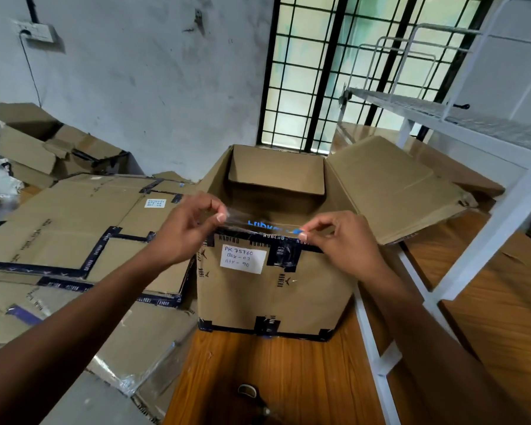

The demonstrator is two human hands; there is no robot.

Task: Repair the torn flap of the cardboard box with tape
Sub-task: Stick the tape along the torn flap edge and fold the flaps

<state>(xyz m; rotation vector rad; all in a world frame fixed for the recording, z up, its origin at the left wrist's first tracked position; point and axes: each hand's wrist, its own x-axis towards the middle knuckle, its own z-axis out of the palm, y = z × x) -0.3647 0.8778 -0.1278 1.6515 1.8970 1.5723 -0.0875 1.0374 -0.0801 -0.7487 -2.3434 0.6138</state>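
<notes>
Two hands, left hand (187, 228) and right hand (341, 237), fingers pinching a clear tape strip (264, 225) stretched over the cardboard box (273, 289) near rim on the floor, nothing stuck down yet I'd say

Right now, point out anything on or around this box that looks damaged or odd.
The open box has its right flap splayed outward, its far corner crumpled. Both hands, left hand and right hand, stretch a clear tape strip over the near rim. Flattened cartons lie heaped alongside.
</notes>
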